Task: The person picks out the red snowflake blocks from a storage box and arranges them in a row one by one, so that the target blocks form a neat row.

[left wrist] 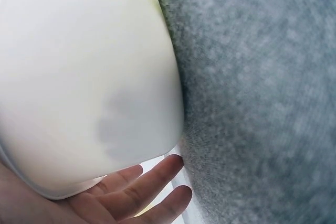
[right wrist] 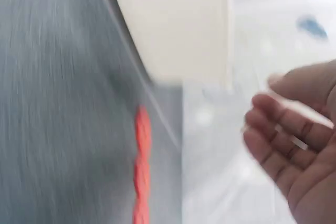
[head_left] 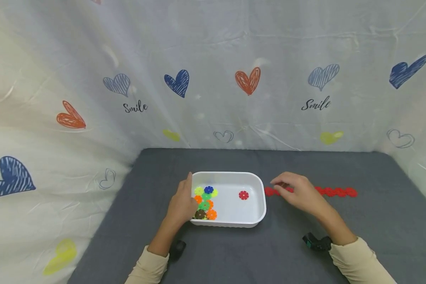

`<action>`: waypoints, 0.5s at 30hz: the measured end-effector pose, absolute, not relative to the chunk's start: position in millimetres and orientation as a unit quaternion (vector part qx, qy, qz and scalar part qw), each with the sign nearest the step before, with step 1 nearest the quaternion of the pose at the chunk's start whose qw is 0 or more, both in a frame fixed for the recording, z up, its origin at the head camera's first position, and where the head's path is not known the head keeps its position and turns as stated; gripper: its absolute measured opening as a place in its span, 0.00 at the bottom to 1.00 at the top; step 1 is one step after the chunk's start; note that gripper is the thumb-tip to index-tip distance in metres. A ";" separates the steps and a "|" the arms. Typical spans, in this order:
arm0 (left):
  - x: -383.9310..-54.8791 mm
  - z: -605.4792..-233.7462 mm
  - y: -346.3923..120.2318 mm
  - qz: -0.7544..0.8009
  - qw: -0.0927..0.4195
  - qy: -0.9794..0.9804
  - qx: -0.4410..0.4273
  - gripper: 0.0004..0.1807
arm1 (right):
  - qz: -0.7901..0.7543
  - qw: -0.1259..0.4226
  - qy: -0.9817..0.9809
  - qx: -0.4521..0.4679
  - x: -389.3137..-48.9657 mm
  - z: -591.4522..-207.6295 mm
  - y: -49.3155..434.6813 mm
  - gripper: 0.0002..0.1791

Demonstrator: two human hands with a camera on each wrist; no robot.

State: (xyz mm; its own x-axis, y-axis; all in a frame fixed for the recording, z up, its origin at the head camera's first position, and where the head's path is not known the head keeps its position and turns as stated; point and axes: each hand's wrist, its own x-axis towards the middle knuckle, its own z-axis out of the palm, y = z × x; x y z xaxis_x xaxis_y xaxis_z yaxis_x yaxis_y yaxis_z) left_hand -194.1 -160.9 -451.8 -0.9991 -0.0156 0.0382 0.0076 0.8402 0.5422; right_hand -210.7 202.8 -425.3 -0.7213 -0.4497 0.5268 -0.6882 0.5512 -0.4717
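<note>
My left hand (head_left: 183, 202) grips the left side of a white plastic tray (head_left: 230, 223), its thumb over the rim and its fingers (left wrist: 157, 184) along the outside. At the tray's left end lie several small notched flower-shaped discs, among them a blue disc (head_left: 208, 189), a brown disc (head_left: 200, 214) and an orange disc (head_left: 211, 214). One red disc (head_left: 243, 195) lies apart in the tray's right half. My right hand (head_left: 299, 193) hovers above a row of red discs (head_left: 329, 191), its fingers loosely bent and holding nothing. It hides the middle of that row.
A dark grey cloth (head_left: 234, 256) covers the table. Behind it and at the sides hangs a pale curtain (head_left: 213, 51) with printed hearts. Black wrist devices show under both forearms, including a right wrist camera (head_left: 316, 242).
</note>
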 end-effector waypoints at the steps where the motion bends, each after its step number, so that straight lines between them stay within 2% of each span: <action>1: -194.1 -451.9 -160.8 -0.284 0.021 -0.959 0.002 0.45 | 0.339 0.171 -0.852 0.361 -210.9 -425.2 193.4 0.14; 4: -194.9 -451.7 -160.3 -0.284 0.023 -0.959 0.003 0.46 | 0.311 0.141 -0.840 0.421 -212.4 -428.3 168.7 0.12; 8: -195.5 -452.9 -159.0 -0.283 0.016 -0.959 0.009 0.46 | 0.236 0.121 -0.863 0.430 -212.4 -434.7 147.9 0.10; 15: -194.2 -453.3 -160.1 -0.281 0.021 -0.960 0.005 0.45 | 0.062 0.199 -0.874 0.439 -212.6 -433.5 119.7 0.10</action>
